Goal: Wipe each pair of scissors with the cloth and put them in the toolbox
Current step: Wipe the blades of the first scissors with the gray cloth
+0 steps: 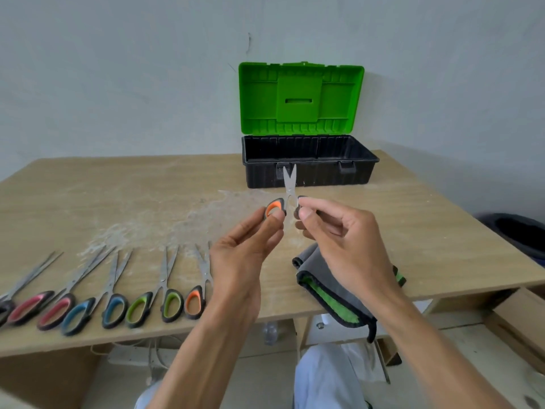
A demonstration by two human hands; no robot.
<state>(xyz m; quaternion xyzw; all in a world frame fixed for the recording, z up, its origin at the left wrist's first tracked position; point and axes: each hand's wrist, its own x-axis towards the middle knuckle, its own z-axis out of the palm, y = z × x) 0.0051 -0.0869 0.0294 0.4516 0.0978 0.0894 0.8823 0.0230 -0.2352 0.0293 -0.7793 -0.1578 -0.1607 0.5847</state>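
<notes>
1. Forearms rise from the lower edge. The left hand [244, 246] pinches the orange-lined loop of the held scissors [290, 184], and the right hand [348, 240] pinches the other loop. The blades point up, parted in a narrow V, above the table [147, 187].
2. The cloth [339, 302], grey and green, lies folded at the table's near edge beneath the right wrist. Neither hand holds it.
3. Judgement: wiping has yet to begin on this pair. One hand should keep the handles while the other takes up the cloth. Wipe from pivot to tip, with the fingers kept behind the cutting edges.
4. The toolbox [309, 172] stands open at the far side, green lid [300, 98] upright. No scissors show in the visible interior, but the front wall hides most of the floor.
5. Remaining scissors [118, 293] lie in a row to the left.
6. A dark bin [519, 234] sits at the right edge; its contents cannot be told.
</notes>
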